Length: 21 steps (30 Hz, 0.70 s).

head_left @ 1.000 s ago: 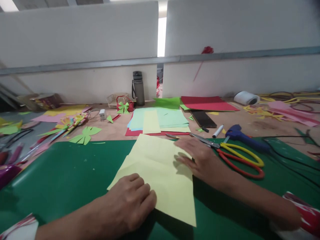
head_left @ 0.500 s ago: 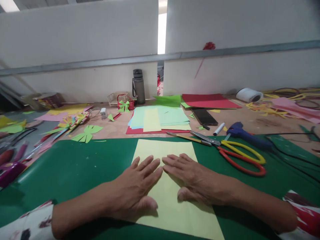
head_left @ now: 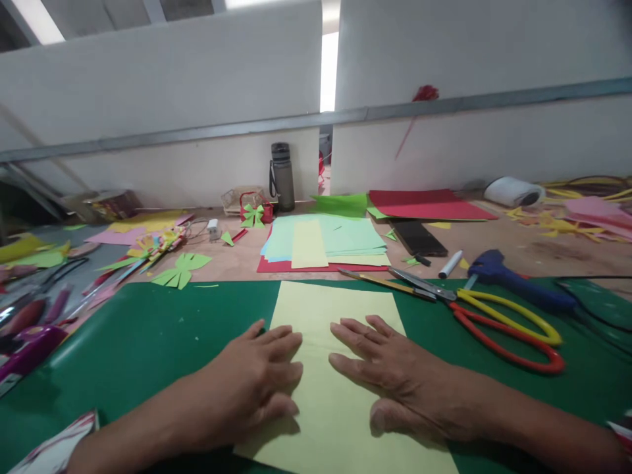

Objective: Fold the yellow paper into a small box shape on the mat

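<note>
the left hand [head_left: 264,378] and right hand [head_left: 395,375] have drawn slightly apart; both, fingers spread and gripping nothing, are over the pale yellow sheet [head_left: 320,415] on the green mat [head_left: 162,336].

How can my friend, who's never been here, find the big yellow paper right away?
Start with the big green mat at the front. In its middle, the left hand and right hand are spread over a large pale yellow sheet. Don't mix it up with the narrow yellow strip on the pale green papers behind: this sheet is much wider and lies on the mat.
</note>
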{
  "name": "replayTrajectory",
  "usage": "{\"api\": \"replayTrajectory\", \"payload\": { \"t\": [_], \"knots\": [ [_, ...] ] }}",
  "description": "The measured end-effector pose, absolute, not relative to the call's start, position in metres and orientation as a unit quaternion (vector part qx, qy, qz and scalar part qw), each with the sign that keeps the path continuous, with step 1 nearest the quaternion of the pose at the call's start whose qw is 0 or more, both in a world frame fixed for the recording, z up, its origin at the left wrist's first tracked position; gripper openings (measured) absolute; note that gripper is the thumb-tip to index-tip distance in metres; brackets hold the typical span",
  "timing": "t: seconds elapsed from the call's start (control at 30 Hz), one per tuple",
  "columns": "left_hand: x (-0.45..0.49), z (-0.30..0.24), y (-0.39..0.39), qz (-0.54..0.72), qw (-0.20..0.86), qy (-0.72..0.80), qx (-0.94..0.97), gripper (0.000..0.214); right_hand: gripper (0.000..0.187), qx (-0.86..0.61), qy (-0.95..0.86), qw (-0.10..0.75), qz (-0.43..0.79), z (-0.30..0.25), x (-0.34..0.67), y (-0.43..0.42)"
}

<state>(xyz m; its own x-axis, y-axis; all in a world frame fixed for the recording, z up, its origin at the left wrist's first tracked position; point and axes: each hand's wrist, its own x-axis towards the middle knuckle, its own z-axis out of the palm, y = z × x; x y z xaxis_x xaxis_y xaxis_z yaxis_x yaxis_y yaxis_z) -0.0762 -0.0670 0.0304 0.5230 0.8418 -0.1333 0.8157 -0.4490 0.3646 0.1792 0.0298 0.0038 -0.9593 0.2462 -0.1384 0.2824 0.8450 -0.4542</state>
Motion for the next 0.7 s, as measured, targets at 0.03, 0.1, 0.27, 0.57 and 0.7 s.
{"api": "replayTrajectory", "payload": {
  "t": [0.03,0.1,0.27,0.57,0.7],
  "knots": [
    [-0.082,0.031,-0.064,0.073,0.206,0.516,0.828,0.032,0.064,0.139,0.960,0.038,-0.241,0.004,0.179,0.030],
    [-0.097,0.029,-0.052,0.204,0.199,0.632,0.721,0.034,0.064,0.141,0.960,0.039,-0.237,0.003,0.178,0.029],
    [-0.119,0.010,-0.012,0.326,0.355,0.700,0.527,0.035,0.071,0.124,0.969,0.020,-0.211,0.005,0.171,0.026],
    [-0.088,0.008,-0.008,0.366,0.404,0.604,0.581,0.034,0.069,0.111,0.975,0.003,-0.190,0.015,0.159,0.021],
    [-0.091,0.006,-0.009,0.360,0.388,0.609,0.590,0.038,0.067,0.103,0.975,0.003,-0.198,0.014,0.150,0.018]
  ]
}}
